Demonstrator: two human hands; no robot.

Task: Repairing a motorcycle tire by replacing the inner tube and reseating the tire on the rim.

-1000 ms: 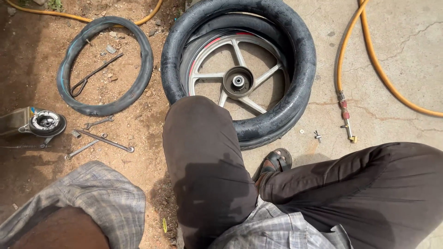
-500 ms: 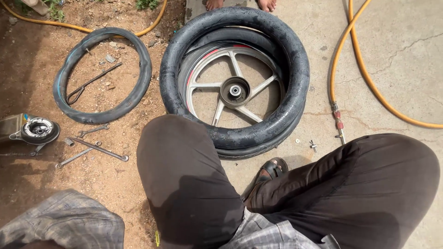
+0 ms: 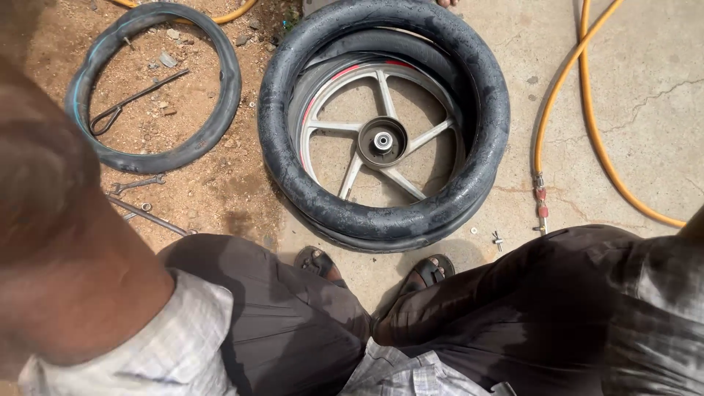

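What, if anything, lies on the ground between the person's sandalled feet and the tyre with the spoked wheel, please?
Nothing visible does. The tyre lies flat just ahead of the sandals, with only bare concrete between. A small metal fitting lies off to the side. The left forearm is raised close to the camera; neither hand shows.

Black tyre (image 3: 381,213), orange hose (image 3: 587,110)

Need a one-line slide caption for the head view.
Seated person's knees frame a tyre on a spoked rim; inner tube and spanners lie alongside.
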